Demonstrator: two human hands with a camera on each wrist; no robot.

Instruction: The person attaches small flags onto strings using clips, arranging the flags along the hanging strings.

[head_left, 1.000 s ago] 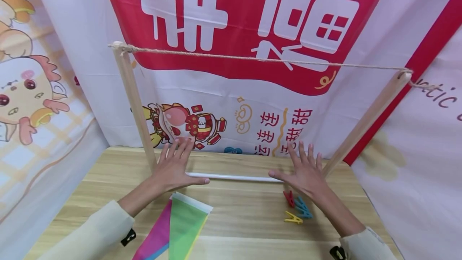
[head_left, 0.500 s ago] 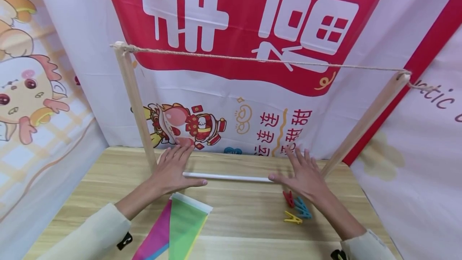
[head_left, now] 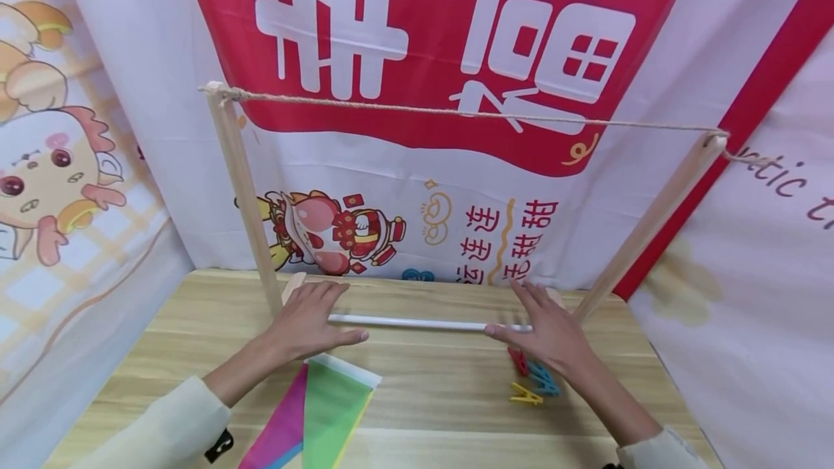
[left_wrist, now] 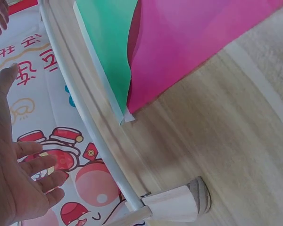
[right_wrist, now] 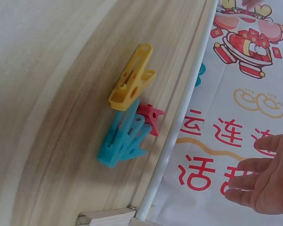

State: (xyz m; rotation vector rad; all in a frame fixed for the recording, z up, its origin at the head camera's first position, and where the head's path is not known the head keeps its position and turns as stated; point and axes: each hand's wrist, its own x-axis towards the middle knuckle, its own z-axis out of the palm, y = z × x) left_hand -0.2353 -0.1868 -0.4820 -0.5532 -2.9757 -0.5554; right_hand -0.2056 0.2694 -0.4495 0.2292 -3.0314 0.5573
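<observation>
My left hand (head_left: pixel 306 320) is spread with straight fingers near the foot of the left wooden post (head_left: pixel 242 197), holding nothing. On the other side, my right hand (head_left: pixel 550 328) is likewise open and empty by the right wooden post (head_left: pixel 651 226). A white rod (head_left: pixel 423 323) runs low between the posts, and twine (head_left: pixel 417 107) is tied across their tops. Folded pennants (head_left: pixel 335 400), green and magenta on top, lie below my left hand. Near my right wrist sit a yellow clothespin (right_wrist: pixel 131 77), a red clothespin (right_wrist: pixel 150 118) and blue clothespins (right_wrist: pixel 121 139), bunched together.
The wooden tabletop (head_left: pixel 417 396) ends against a printed white and red cloth (head_left: pixel 417 158) behind the posts. More printed cloth hangs at the left (head_left: pixel 72 187) and right. The twine's loose end sticks out past the right post.
Both hands have come down a little, with the fingers lower in front of the back cloth. The head view has shifted slightly. Pennants and clothespins stay where they were.
</observation>
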